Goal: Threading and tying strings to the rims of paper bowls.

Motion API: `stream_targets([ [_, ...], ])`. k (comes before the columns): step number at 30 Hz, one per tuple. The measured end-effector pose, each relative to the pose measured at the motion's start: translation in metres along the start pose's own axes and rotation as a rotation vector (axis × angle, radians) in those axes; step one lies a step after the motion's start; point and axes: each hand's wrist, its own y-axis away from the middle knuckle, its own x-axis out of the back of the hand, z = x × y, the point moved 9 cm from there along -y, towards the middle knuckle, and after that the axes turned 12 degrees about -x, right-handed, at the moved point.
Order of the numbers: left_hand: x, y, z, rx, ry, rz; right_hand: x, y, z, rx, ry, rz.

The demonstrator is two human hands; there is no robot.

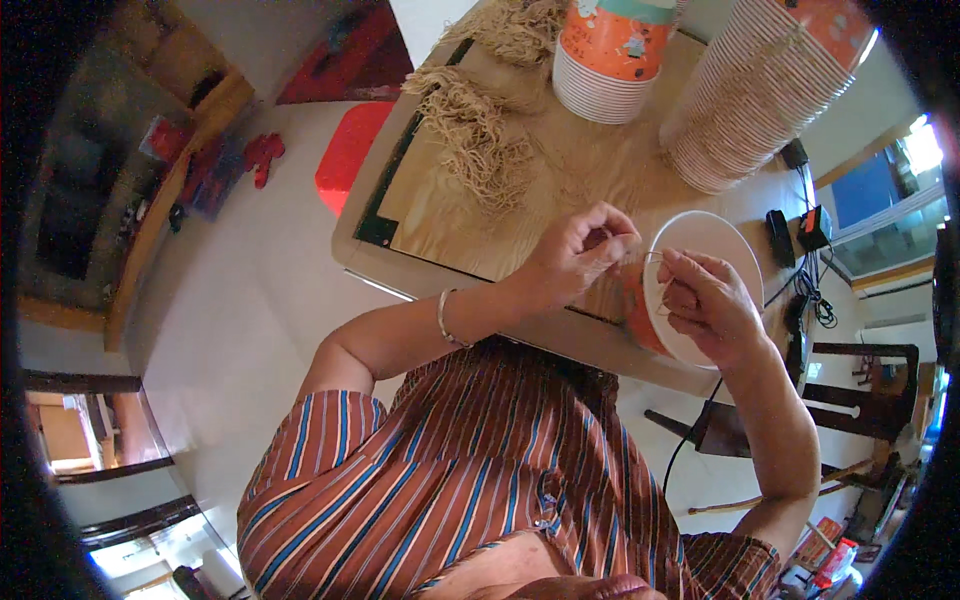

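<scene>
Over the near edge of the table my two hands meet, their fingertips a short gap apart. The fingers of my left hand (pixel 585 256) are pinched together; what lies between them, if anything, is too small to make out. My right hand (pixel 712 302) is closed, with a thin pale strand (pixel 654 256) looping out from its thumb and forefinger. Just behind and below that hand is a paper tub (pixel 641 318), orange outside and white inside, its round mouth partly covered by my right hand. Farther back lies a loose heap of tangled beige twine (pixel 478 140).
Nested orange-and-white paper tubs (pixel 606 60) stand at the back, with a taller, leaning stack (pixel 765 95) to their right. More beige twine (pixel 515 30) lies behind. Black adapters and cables (pixel 812 230) run along the right edge. A red stool (pixel 350 155) is beyond the table's left edge.
</scene>
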Motion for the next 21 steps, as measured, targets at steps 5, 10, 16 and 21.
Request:
stream_targets([
  [5, -0.011, 0.015, 0.046, -0.348, -0.521, -0.005, -0.002, 0.000, 0.001, 0.033, -0.012, 0.019],
  [10, -0.036, 0.017, 0.067, -0.591, -0.887, -0.073, -0.006, 0.003, 0.000, 0.062, -0.007, 0.083],
  [16, -0.041, 0.023, 0.073, -0.691, -1.080, 0.001, -0.005, 0.004, 0.001, 0.102, -0.026, 0.128],
  [21, -0.049, 0.021, 0.075, -0.768, -1.189, -0.048, -0.006, 0.001, 0.000, 0.149, -0.041, 0.066],
])
